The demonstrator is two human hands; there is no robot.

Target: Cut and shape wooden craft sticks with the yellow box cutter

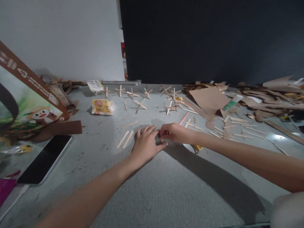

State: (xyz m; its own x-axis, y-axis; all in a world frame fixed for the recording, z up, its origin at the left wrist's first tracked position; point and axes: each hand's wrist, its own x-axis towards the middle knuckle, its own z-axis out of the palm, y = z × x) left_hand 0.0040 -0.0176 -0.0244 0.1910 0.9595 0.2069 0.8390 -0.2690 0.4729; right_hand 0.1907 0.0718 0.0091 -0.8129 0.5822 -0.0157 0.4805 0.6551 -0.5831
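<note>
My left hand (145,145) rests palm down on the grey table, fingers spread, thumb pointing toward my right hand. My right hand (174,133) is closed in a pinch by the left thumb. Something small and brownish shows at its fingertips, but I cannot make out what it is. Two wooden craft sticks (128,139) lie side by side just left of my left hand, with another stick (129,124) beyond them. Behind my right wrist lies a red-and-white striped stick (183,118). A yellow-handled tool (197,148) is partly hidden under my right forearm.
Several crossed-stick pieces (120,91) stand along the back. Loose craft sticks (237,120) and brown cardboard (209,100) lie at the right. A yellow packet (103,107) sits at back left. A phone (45,160) with a cable and a printed bag (35,91) are at the left.
</note>
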